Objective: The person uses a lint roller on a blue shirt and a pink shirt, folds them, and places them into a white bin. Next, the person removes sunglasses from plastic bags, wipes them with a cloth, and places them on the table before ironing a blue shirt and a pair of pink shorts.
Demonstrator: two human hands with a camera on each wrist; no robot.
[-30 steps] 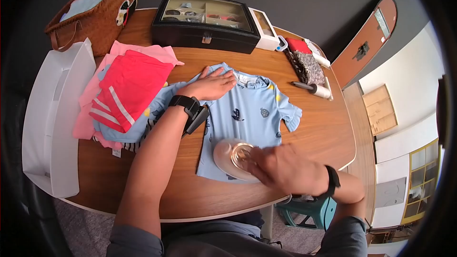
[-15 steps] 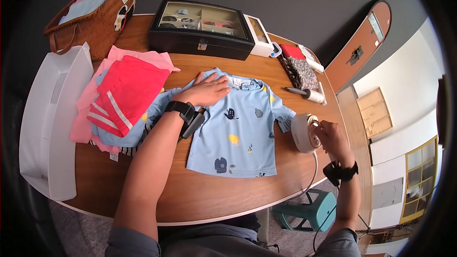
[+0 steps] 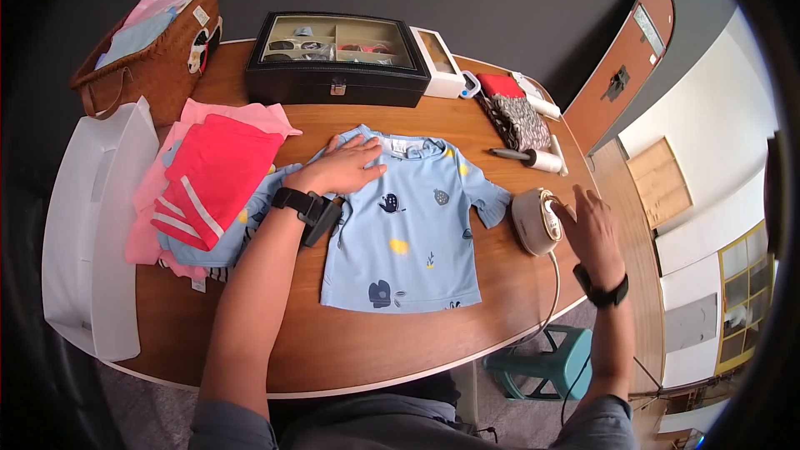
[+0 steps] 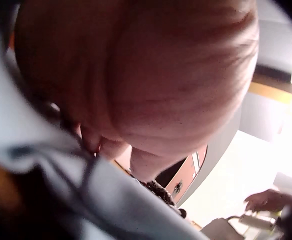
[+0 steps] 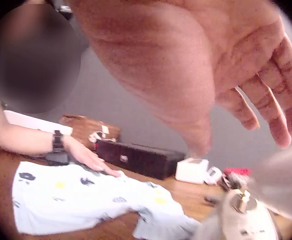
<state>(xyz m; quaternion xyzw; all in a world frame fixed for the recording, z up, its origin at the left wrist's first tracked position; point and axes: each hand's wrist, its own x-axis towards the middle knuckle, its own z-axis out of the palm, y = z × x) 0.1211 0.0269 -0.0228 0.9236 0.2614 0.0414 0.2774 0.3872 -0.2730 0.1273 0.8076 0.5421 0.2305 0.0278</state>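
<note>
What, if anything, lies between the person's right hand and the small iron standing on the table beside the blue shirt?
Nothing visible. The right hand hovers open just right of the iron, with only a narrow gap of bare table between them. The blue shirt lies on the iron's far side.

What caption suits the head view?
Left hand flat on a blue shirt; right hand open beside an iron.

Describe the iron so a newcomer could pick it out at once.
On the round wooden table, look right of the blue shirt, near the table's right edge. The iron stands there beside the open right hand: a cream, rounded shape, the only corded thing there.
</note>
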